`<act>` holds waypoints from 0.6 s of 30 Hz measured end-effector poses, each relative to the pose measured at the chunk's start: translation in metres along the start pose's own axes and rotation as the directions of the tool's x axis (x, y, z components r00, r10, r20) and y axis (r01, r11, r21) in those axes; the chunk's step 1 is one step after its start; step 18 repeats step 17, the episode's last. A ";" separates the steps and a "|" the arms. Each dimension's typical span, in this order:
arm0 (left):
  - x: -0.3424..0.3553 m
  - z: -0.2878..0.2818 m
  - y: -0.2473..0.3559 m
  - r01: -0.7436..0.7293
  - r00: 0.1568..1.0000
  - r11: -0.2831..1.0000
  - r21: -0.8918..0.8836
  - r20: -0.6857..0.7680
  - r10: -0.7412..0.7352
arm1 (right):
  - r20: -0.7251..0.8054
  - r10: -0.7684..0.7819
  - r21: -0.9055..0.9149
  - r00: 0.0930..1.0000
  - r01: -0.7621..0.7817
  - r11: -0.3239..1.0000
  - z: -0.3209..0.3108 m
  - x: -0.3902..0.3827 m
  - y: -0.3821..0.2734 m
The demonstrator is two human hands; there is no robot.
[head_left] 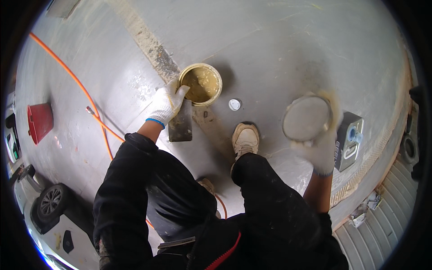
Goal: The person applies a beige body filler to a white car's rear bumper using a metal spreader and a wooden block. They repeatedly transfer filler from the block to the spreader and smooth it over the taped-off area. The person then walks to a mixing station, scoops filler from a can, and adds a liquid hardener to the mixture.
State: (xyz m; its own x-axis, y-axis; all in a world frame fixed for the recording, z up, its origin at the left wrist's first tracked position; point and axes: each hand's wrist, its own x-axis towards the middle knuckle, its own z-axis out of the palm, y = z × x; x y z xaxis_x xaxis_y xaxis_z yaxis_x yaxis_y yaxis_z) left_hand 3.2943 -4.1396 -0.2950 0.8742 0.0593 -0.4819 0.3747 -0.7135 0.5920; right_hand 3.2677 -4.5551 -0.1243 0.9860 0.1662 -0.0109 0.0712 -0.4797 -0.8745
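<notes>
My left hand, in a white knit glove with a blue cuff, grips the left rim of a round metal can. Inside is a yellowish-brown paste, some of it smeared on the wall. Just below that hand is a dark, flat rectangular plate; whether my fingers also hold it, I cannot tell. My right hand, gloved too and blurred by motion, has a round grey lid by its near edge, right of the can. Yellowish smears show along the lid's right rim.
A small white cap lies right of the can. Beside my right hand stands a grey rectangular canister with a blue-topped spout. An orange hose crosses the floor at left, near a red bucket. A car wheel is at lower left.
</notes>
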 end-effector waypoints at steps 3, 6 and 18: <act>0.017 0.014 0.002 0.046 0.999 0.997 0.069 0.011 -0.047 | -0.155 -0.233 -0.097 0.960 0.220 0.971 -0.025 -0.036 -0.019; 0.024 0.023 0.007 0.016 0.999 0.989 0.145 -0.041 -0.011 | -0.422 -0.148 0.089 0.894 0.204 0.975 -0.042 -0.072 -0.018; 0.049 0.039 -0.009 0.039 0.999 0.981 -0.190 -0.026 -0.045 | -0.856 -0.056 -0.007 0.514 0.096 0.995 -0.105 -0.153 0.059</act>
